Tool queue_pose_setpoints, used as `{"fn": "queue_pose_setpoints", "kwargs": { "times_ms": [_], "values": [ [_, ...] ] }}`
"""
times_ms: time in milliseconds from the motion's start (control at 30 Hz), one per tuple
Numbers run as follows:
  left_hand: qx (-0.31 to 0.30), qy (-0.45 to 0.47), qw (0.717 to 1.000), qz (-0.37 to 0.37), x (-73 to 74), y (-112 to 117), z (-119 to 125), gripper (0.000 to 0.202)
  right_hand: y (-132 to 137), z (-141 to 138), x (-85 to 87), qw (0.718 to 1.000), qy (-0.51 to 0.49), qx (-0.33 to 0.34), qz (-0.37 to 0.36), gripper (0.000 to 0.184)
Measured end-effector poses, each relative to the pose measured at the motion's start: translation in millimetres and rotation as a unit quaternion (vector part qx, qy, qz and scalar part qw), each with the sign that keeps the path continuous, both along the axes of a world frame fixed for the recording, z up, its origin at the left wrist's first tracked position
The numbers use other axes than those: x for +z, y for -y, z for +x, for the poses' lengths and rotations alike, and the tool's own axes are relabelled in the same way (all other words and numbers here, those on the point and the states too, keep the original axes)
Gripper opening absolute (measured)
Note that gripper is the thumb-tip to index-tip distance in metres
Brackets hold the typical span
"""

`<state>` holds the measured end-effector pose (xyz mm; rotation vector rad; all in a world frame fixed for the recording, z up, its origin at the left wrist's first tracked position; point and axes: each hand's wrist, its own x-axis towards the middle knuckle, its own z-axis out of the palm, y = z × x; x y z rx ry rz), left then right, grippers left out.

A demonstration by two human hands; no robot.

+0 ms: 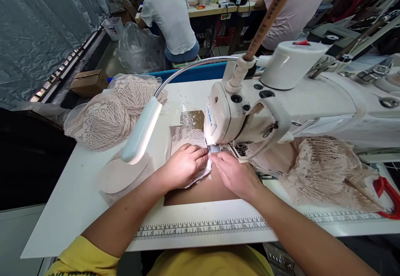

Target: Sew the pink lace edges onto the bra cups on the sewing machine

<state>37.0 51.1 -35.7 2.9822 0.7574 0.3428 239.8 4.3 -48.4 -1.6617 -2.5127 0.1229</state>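
Note:
A piece of pale pink lace fabric (187,135) lies under the needle area of a white sewing machine (218,113). My left hand (186,163) rests on this fabric just left of the presser foot (214,148), fingers drawn together at its edge. From the right, my right hand (233,172) reaches to the same spot, with its fingertips closed on the fabric edge close to the foot. Both hands' fingertips nearly meet. The needle itself is hard to make out. Beneath the hands is a brown panel (200,195) in the white table.
A lit lamp (142,130) on a bendable neck hangs over the left side. Bundled lace (106,118) and smooth oval pieces (121,174) lie left; more lace (325,172) and red-handled scissors (389,197) lie right. A ruler strip (200,228) runs along the front. Two people sit beyond.

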Motion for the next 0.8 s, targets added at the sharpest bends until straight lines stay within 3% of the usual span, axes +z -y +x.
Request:
{"fn": "queue_pose_setpoints", "kwargs": {
  "times_ms": [267, 667, 800],
  "values": [
    [0.021, 0.031, 0.999, -0.031, -1.8, -3.1, 0.2, 0.033, 0.6, 3.4, -0.5, 0.999, -0.043, 0.009, 0.019, 0.040],
    [0.079, 0.035, 0.996, -0.003, -3.1, -4.7, -1.7, 0.032, -6.2, 2.5, -2.4, 0.997, -0.071, 0.022, 0.009, 0.040],
    [0.039, 0.032, 0.998, -0.031, 2.0, -1.2, -3.4, 0.031, -7.2, 4.5, -0.3, 0.996, -0.087, 0.007, 0.025, 0.039]
  ]
}}
